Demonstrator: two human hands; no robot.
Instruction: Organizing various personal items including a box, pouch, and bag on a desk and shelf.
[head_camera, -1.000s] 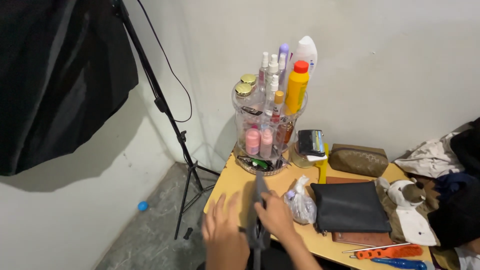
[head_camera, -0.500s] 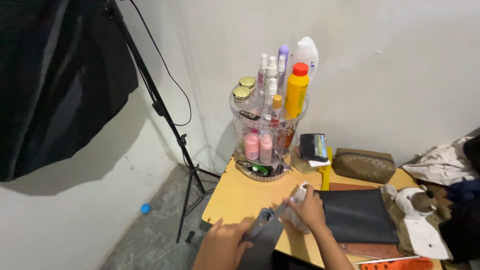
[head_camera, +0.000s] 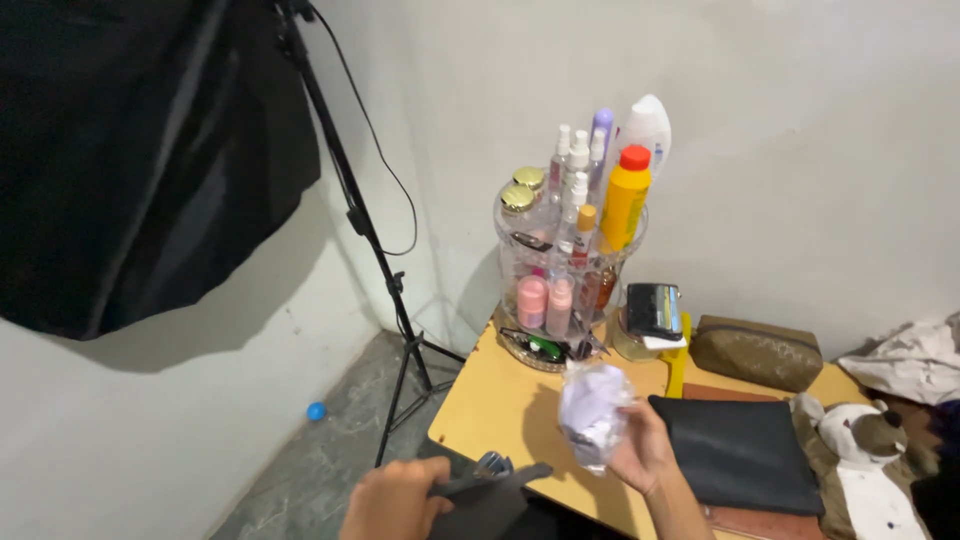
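My right hand (head_camera: 645, 455) holds a clear plastic bag (head_camera: 592, 412) with crumpled white stuff inside, lifted above the yellow table (head_camera: 500, 400). At the table's front left corner my left hand (head_camera: 395, 500) grips a dark grey pouch (head_camera: 480, 495) with a metal ring at its top. A black flat pouch (head_camera: 745, 450) lies on the table just right of my right hand.
A clear round two-tier organiser (head_camera: 565, 280) full of bottles and jars stands at the table's back by the wall. A brown pouch (head_camera: 755, 350), a soft toy (head_camera: 860, 430) and clothes (head_camera: 915, 355) lie at the right. A black light stand (head_camera: 370, 240) and softbox (head_camera: 140, 150) stand left; a blue ball (head_camera: 316, 411) lies on the floor.
My right hand let go of the grey pouch, took the plastic bag off the table and lifted it. My left hand took hold of the pouch and lowered it to the table's corner.
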